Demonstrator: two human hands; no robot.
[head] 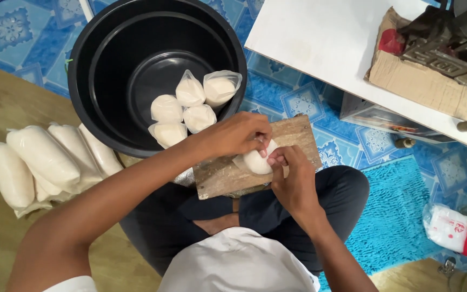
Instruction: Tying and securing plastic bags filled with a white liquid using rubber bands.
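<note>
A small clear bag of white dough (257,160) lies on a wooden board (298,135) across my lap. My left hand (239,133) pinches the bag's top end, and my right hand (293,178) grips it from below. Both hands close around the same bag. Beyond the board stands a big black tub (98,65) with several filled bags (190,105) lying at its bottom.
Several long white filled bags (44,159) are stacked on the wooden floor to my left. A white table (325,38) at the upper right carries a cardboard box (422,81). A teal rug (395,216) and a white-and-red packet (449,230) lie to the right.
</note>
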